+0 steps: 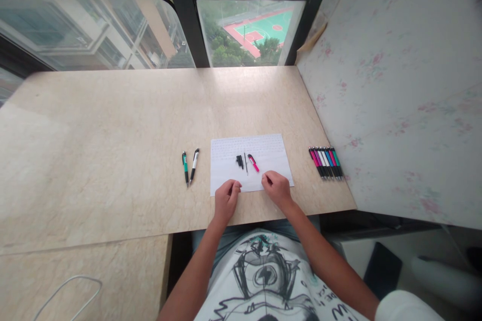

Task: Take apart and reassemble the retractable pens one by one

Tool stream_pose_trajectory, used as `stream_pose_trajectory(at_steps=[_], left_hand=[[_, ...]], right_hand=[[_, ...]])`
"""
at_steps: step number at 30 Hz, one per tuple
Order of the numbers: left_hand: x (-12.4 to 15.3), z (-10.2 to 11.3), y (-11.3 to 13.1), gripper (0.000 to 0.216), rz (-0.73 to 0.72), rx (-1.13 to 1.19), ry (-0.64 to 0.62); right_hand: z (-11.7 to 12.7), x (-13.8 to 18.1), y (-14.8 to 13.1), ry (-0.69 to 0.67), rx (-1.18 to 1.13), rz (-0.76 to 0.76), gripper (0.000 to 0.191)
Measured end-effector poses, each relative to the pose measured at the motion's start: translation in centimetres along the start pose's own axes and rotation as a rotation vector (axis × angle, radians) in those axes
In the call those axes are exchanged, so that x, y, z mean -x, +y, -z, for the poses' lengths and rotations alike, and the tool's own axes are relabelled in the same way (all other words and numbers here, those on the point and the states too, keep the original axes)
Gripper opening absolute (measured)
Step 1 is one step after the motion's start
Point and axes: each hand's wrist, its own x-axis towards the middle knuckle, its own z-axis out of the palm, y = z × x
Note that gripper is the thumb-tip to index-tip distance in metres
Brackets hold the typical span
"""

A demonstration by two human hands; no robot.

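A sheet of white paper (226,175) with rows of handwriting near its top lies on the table in front of me. On it are parts of a ballpoint pen: a pink barrel (253,163) with a black top, a thin dark refill (246,164), and small black pieces (240,162) to the left. My left hand (226,198) rests closed at the sheet's lower left edge. My right hand (277,187), also curled closed, sits at its lower right, just below the pink barrel. Nothing shows in either hand.
Left of the paper lie a green pen (185,168) and a white pen (195,165). A row of several coloured pens (327,163) lies at the right by the papered wall (395,85). A white cable (81,277) is at lower left. Windows (250,35) border the table's back.
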Motion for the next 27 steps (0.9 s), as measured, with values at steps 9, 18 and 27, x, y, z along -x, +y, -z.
stream_pose_trajectory(at_steps=[9,18,27], left_hand=[[-0.8,0.6,0.5,0.031,0.077,0.189,-0.03],[-1.0,0.0,0.8,0.033,0.072,0.316,-0.115],[-1.3,-1.2,1.0,0.028,0.118,0.473,-0.003]], right_hand=[[0.0,-2.1,-2.7,-0.006,0.221,-0.064,0.02],[0.1,-3.0,-2.9,0.009,0.106,-0.132,0.009],[0.7,-1.1,-5.5,0.01,-0.08,0.221,0.011]])
